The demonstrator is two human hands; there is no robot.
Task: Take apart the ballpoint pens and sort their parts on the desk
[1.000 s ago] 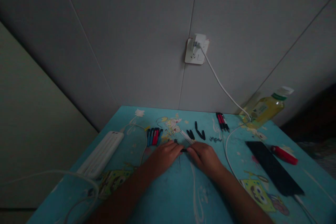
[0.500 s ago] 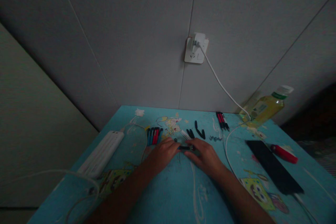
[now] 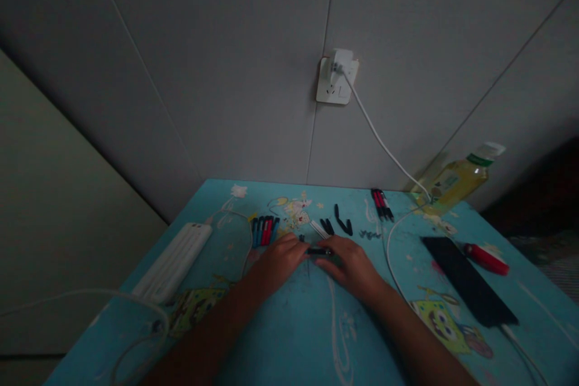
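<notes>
Near the middle of the table, a short dark pen part (image 3: 318, 251) lies crosswise between my two hands. My left hand (image 3: 281, 257) has its fingers closed on the left end. The fingers of my right hand (image 3: 347, 262) pinch the other end, where something small and shiny shows; I cannot make out what it is. Just beyond the hands lie white thin sticks like refills (image 3: 319, 229), small black pen pieces (image 3: 326, 227) and longer black pieces (image 3: 344, 221). Several blue and red pen barrels (image 3: 265, 231) sit in a row past my left hand. Small grey coils (image 3: 370, 234), apparently springs, lie to the right.
Red, black and white pens (image 3: 382, 205) lie at the back. On the right are a tilted bottle of yellow liquid (image 3: 461, 184), a black phone-like slab (image 3: 468, 280) with a cable and a red object (image 3: 486, 259). A white power strip (image 3: 174, 262) lies left; a charger (image 3: 341, 61) is in the wall.
The view has shifted slightly, so everything sits a little higher in the picture. Both hands keep nearly the same hold on the dark pen part.
</notes>
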